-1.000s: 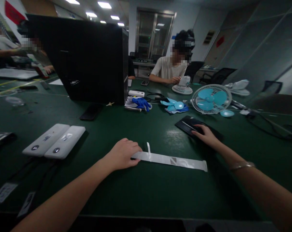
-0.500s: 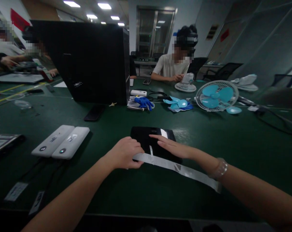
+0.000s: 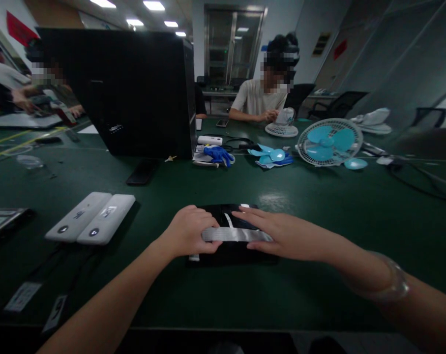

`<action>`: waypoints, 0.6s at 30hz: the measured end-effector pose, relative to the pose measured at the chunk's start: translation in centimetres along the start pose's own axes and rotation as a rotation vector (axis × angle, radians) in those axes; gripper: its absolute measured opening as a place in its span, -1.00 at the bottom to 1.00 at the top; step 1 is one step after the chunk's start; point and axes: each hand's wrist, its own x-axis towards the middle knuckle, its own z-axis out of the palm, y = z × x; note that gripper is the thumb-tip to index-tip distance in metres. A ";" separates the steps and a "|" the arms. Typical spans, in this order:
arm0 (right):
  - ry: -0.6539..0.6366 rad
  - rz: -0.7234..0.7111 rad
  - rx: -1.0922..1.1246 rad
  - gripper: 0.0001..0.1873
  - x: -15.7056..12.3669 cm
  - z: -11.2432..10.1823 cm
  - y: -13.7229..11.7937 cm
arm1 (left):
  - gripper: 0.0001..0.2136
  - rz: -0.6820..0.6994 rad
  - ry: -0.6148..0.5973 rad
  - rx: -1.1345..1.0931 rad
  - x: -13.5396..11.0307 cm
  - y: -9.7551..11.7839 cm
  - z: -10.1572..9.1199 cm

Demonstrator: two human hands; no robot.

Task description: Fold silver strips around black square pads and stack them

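A flat black object with white patches lies on the green table in front of me; its kind is not clear. Across it runs a silvery grey strap. My left hand is closed round the strap's left end, at the black object's left side. From the right, my right hand rests over the other end with fingers stretched and the thumb apart below the band. The palm hides where the strap continues. A narrow white strip sticks up behind the strap.
Two white power banks with cables lie to the left. Behind stand a phone, a large black case, blue gloves, blue fan blades and a fan. A person works across the table.
My right hand has come down over the strap, whose free right end is now hidden. The black object has shifted toward me, and the strap lies straighter across it.
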 end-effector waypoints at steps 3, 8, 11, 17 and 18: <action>0.131 -0.068 -0.015 -0.48 -0.2 2.1 -0.3 | -0.79 -0.037 0.004 -0.034 0.0 0.0 -0.1; 0.188 -0.177 -0.022 -0.60 0.2 5.3 0.3 | -0.73 -0.053 -0.165 -0.091 0.1 0.0 -0.1; 0.177 -0.204 -0.032 -0.60 0.2 5.8 0.4 | -0.66 -0.103 -0.248 -0.094 0.2 -0.1 0.2; 0.186 -0.216 -0.133 -0.62 0.4 6.4 0.0 | -0.72 -0.179 -0.275 -0.098 0.3 -0.3 1.0; 0.189 -0.222 -0.150 -0.62 0.4 6.5 -0.1 | -0.72 -0.184 -0.279 -0.093 0.3 -0.3 1.0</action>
